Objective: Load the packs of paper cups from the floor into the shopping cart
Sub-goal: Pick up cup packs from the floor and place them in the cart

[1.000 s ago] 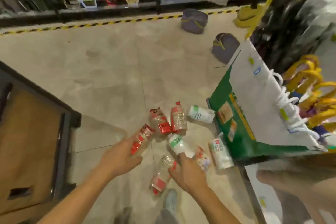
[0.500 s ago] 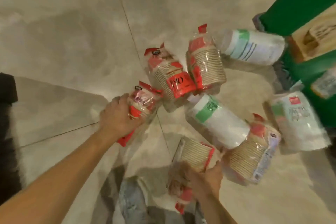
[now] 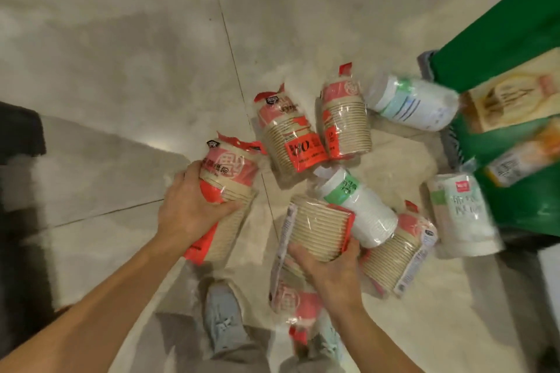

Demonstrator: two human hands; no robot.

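Observation:
Several clear-wrapped packs of paper cups lie on the pale tiled floor. My left hand [image 3: 189, 206] grips a red-labelled pack of brown cups [image 3: 225, 188] at the left of the heap. My right hand [image 3: 328, 263] grips another red-labelled pack [image 3: 318, 228] lower down. Two red packs [image 3: 291, 136] [image 3: 345, 121] lie beyond them. White cup packs with green labels [image 3: 412, 101] [image 3: 357, 206] [image 3: 463, 215] lie to the right, and one more brown pack [image 3: 397, 251] is beside my right hand. The cart is not clearly in view.
A green and white paper bag [image 3: 515, 39] with printed pictures stands at the right edge against the packs. A dark object [image 3: 18, 130] sits at the left edge. My shoes [image 3: 224, 321] are at the bottom, close under the heap.
The camera has dropped close over the heap. Both hands have closed on red-labelled packs, the right one taking a fuller grip in the last half second.

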